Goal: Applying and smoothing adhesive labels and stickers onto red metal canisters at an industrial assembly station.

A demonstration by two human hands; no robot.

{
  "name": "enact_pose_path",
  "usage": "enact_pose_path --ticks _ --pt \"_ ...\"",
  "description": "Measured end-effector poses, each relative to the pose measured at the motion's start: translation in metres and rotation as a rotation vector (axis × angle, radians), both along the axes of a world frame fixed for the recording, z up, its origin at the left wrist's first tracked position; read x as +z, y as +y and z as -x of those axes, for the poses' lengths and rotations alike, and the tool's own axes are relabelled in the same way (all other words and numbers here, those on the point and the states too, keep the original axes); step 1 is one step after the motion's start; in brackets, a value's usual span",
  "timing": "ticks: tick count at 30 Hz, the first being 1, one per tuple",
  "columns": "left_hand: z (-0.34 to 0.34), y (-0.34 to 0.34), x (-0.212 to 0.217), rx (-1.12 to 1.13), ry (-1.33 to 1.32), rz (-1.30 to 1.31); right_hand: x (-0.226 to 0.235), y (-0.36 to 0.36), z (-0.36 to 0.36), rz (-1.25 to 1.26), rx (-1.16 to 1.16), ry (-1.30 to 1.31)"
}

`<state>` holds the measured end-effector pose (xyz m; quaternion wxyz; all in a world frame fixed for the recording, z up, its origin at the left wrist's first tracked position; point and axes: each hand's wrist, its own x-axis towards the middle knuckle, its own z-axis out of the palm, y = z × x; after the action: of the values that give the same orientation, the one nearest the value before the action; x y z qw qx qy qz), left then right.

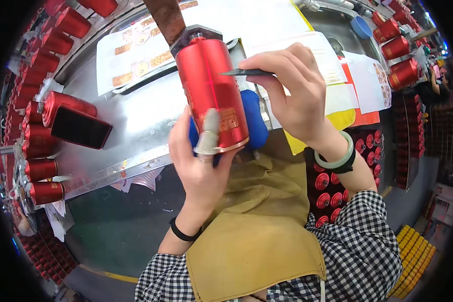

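Note:
A glossy red bottle [205, 75] lies tilted in front of me, its narrow neck at the far end against a dark metal holder [190, 35]. My left hand [199, 173] grips the bottle's near end, and one finger wears a pale finger cot [209, 132]. Beside that finger, a gold decal [228, 120] shows on the red surface. Pinched in my right hand [299, 93] are dark, pointed tweezers [249, 72]. Their tip is over the bottle's right side; I cannot tell whether it touches. Blue padding [254, 118] shows beneath the bottle.
Decal sheets [136, 63] lie on the metal bench [123, 123]. To the left, a black phone [80, 127] leans on a red bottle, near several others. Papers [312, 55] and a blue cup [361, 27] are at the right. Racked red bottles [323, 200] stand below my right arm.

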<state>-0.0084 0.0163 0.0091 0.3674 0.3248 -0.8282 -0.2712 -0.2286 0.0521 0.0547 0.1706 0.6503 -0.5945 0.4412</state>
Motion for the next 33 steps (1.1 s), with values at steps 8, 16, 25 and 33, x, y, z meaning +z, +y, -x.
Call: enact_pose_path --ticks 8,16,25,33 --pt "0.019 0.013 0.008 0.117 -0.329 0.344 -0.001 0.009 -0.006 0.011 -0.008 -0.094" --pt "0.0 -0.007 -0.031 0.013 0.139 -0.261 -0.006 0.02 -0.029 -0.183 0.25 -0.155" --pt "-0.001 -0.022 -0.031 -0.006 0.149 -0.224 -0.003 0.021 -0.024 -0.116 0.318 -0.012" --pt "-0.004 -0.016 -0.007 0.01 0.111 -0.105 -0.01 0.023 -0.008 -0.129 0.1 -0.74"
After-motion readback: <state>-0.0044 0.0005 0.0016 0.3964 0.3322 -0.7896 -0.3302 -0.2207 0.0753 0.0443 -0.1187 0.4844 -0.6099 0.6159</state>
